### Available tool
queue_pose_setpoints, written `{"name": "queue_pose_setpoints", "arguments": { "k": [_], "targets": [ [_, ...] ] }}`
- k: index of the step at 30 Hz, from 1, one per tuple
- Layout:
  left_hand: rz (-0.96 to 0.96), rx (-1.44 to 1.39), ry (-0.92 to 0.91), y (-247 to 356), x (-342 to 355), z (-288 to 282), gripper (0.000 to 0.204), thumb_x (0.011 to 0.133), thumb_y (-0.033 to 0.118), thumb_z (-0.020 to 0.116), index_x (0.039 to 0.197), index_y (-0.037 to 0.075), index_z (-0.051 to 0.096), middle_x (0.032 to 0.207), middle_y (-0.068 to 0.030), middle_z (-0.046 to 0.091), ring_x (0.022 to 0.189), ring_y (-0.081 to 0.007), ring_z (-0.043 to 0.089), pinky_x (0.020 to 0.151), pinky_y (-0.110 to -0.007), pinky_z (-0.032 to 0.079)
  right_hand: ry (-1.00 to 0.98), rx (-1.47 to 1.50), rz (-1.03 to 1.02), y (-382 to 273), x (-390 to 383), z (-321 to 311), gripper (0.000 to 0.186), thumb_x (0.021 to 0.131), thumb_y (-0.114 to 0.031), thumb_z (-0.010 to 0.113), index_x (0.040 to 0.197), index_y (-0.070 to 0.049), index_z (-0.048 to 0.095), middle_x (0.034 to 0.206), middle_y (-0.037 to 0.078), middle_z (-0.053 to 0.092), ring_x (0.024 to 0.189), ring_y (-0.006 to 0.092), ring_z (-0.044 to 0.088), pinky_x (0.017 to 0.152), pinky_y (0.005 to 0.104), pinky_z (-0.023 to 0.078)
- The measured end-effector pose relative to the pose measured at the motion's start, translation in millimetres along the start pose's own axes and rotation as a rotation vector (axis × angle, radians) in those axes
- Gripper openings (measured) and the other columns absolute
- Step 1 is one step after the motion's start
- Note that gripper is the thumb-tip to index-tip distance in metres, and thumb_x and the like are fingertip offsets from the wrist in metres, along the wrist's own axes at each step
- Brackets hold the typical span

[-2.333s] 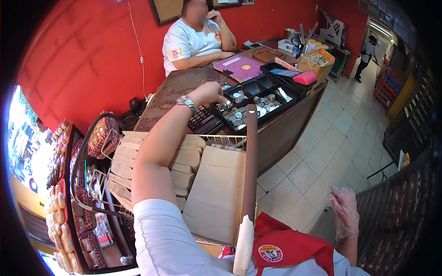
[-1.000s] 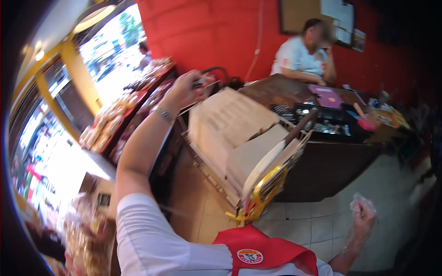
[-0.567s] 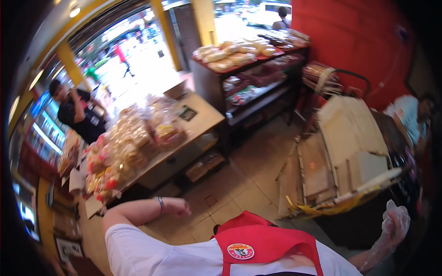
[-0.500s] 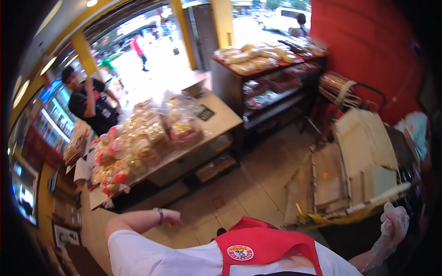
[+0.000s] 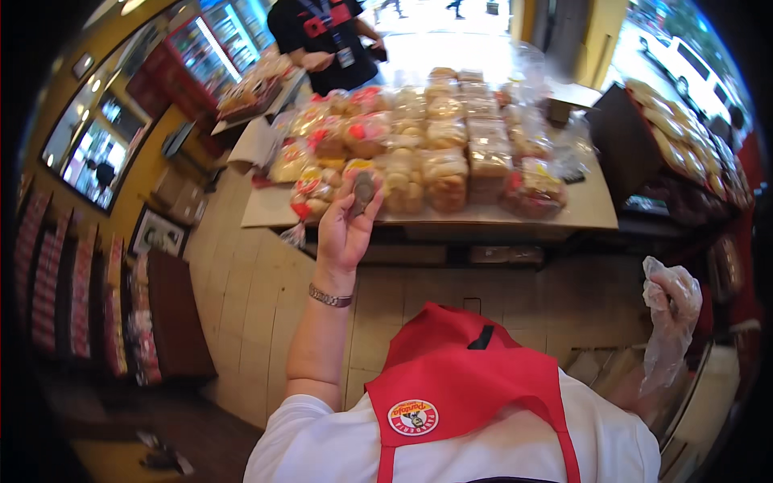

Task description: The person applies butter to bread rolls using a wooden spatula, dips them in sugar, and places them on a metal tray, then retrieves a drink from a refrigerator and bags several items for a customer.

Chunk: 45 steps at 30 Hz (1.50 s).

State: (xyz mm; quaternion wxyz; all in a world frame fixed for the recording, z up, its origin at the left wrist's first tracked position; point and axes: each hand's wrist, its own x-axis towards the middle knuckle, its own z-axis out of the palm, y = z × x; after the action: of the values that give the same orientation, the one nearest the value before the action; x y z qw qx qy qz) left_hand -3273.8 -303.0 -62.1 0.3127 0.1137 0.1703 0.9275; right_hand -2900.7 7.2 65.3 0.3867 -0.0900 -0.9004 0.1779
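Observation:
My left hand (image 5: 348,229) is stretched forward, palm up, in front of the table. Its thumb and fingers close on a small grey-brown rounded thing (image 5: 364,191), whose kind I cannot make out. Just beyond it, bagged bread rolls (image 5: 314,189) and stacked packs of bread (image 5: 445,177) cover much of the pale table (image 5: 266,208). My right hand (image 5: 675,294), in a clear plastic glove, is raised off to the right with its fingers curled in. Nothing shows in it, and it touches nothing.
Across the table stands a person in a dark shirt (image 5: 318,44). A dark shelf (image 5: 624,149) with wrapped loaves is at the right. Packaged goods fill the rack (image 5: 173,322) at the left. Flattened cardboard (image 5: 708,394) leans at the lower right.
My view has swung left, toward the table and the person. My left arm has gone from low and bent to stretched forward, the small thing now showing in the hand. My gloved right hand stays raised.

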Motion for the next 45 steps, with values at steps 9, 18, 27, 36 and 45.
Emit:
{"name": "queue_pose_setpoints", "arguments": {
  "k": [9, 18, 27, 36, 45],
  "targets": [
    [0.302, 0.007, 0.297, 61.7, -11.2, -22.1, 0.045, 0.097, 0.001, 0.042, 0.141, -0.004, 0.036, 0.138, -0.0218, 0.047, 0.13, -0.0365, 0.044, 0.11, -0.045, 0.041, -0.134, 0.16, -0.161, 14.3, 112.4, 132.7, 0.023, 0.08, -0.02, 0.069, 0.094, -0.001, 0.07, 0.085, 0.01, 0.063, 0.079, 0.0225, 0.057, 0.072, 0.0346, 0.042],
    [0.344, 0.019, 0.353, 101.5, 52.5, -48.9, 0.048, 0.092, -0.002, 0.04, 0.14, 0.001, 0.041, 0.132, -0.0175, 0.053, 0.127, -0.032, 0.049, 0.108, -0.043, 0.044, -0.031, 0.134, -0.099, 73.4, 191.3, 192.6, 0.017, 0.083, -0.011, 0.066, 0.095, 0.001, 0.068, 0.09, 0.011, 0.063, 0.085, 0.0222, 0.057, 0.078, 0.0332, 0.043],
    [0.338, 0.057, 0.345, 121.4, 127.8, -61.0, 0.043, 0.099, 0.015, 0.04, 0.14, 0.002, 0.04, 0.132, -0.0156, 0.054, 0.126, -0.0306, 0.049, 0.107, -0.043, 0.043, -0.038, 0.06, -0.013, 76.9, 233.9, 241.1, 0.016, 0.086, -0.011, 0.064, 0.095, 0.002, 0.067, 0.092, 0.011, 0.063, 0.088, 0.0232, 0.057, 0.081, 0.0339, 0.042],
    [0.171, -0.053, 0.22, 168.2, 186.3, -75.9, 0.046, 0.103, 0.03, 0.039, 0.14, 0.003, 0.04, 0.134, -0.0156, 0.053, 0.127, -0.0315, 0.048, 0.107, -0.044, 0.043, 0.001, -0.015, 0.131, 48.8, 226.3, 253.9, 0.016, 0.087, -0.011, 0.063, 0.094, 0.002, 0.067, 0.092, 0.011, 0.064, 0.087, 0.0224, 0.058, 0.081, 0.0332, 0.042],
    [0.102, 0.146, 0.201, 202.8, 218.2, -94.0, 0.045, 0.096, 0.003, 0.043, 0.141, 0.001, 0.04, 0.134, -0.0172, 0.053, 0.128, -0.0284, 0.049, 0.107, -0.039, 0.045, -0.012, -0.166, 0.143, -9.1, 230.9, 272.1, 0.016, 0.087, -0.011, 0.064, 0.096, 0.001, 0.067, 0.093, 0.01, 0.064, 0.087, 0.0216, 0.056, 0.079, 0.0332, 0.042]
  ]
}}
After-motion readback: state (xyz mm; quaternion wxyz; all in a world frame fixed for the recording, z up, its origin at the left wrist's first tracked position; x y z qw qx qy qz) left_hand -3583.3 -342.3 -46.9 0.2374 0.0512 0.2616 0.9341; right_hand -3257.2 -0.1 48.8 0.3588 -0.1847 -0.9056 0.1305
